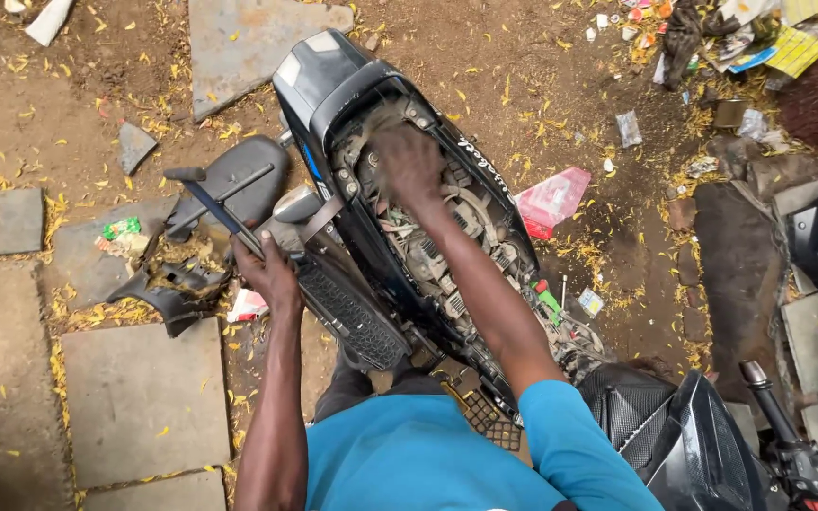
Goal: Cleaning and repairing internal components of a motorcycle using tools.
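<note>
Scooter (400,246) between both hands: left hand (269,274) gripping a black-handled tool (222,208), right hand (407,166) blurred inside the open frame, grip unclear.

Around the scooter (400,237) I have little room: my right hand (407,166) is down inside its opened body, hemmed by cables and engine parts on both sides and by the dark tail panel (319,76) beyond. My left hand (270,274) grips the scooter's left edge, where the T-handled tool (212,199) and the detached black panels (210,227) crowd the ground just beside it. Farther left of the scooter the stone slabs (144,397) lie open. To the scooter's right, bare dirt gives passage past the pink wrapper (551,199); the handlebar (769,416) blocks the near right corner.
</note>
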